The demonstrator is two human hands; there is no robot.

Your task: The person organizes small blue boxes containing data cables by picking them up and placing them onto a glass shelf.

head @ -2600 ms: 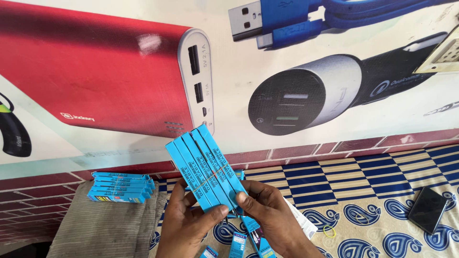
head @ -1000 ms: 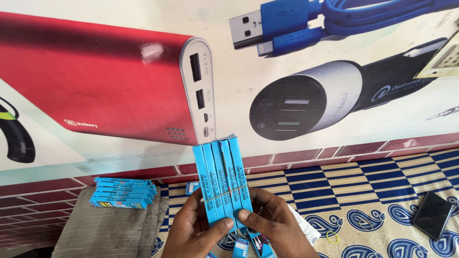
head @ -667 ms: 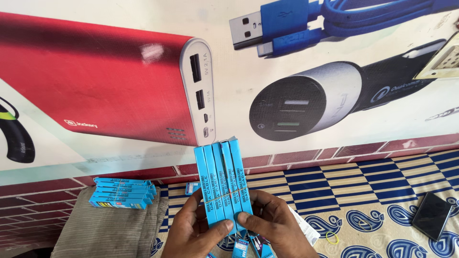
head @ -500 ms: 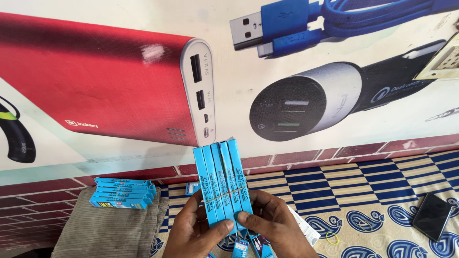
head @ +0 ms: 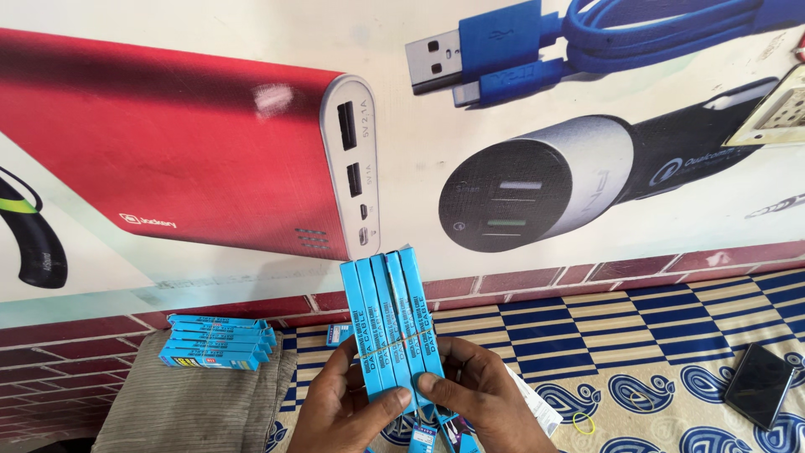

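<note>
Left hand: I am seeing the left hand [head: 340, 407] closed around the lower left edge of the bundle of blue boxes [head: 392, 323], the thumb pressing across its front.
Right hand: the right hand [head: 482, 403] is closed on the lower right edge, its thumb also lying on the front.
Bundle position: it is standing between both hands, above them, in front of the wall poster [head: 402, 134].
Long axis: the boxes are pointing up and leaning slightly left, side by side, with a thin band crossing them.
Nearer hand: both are touching it; neither is nearer.
Second stack: a stack of blue boxes [head: 220, 342] is lying on the grey cloth [head: 193, 403], well apart to the left.
Far right: a dark phone [head: 759, 384] is resting on the patterned mat [head: 637, 352].
</note>
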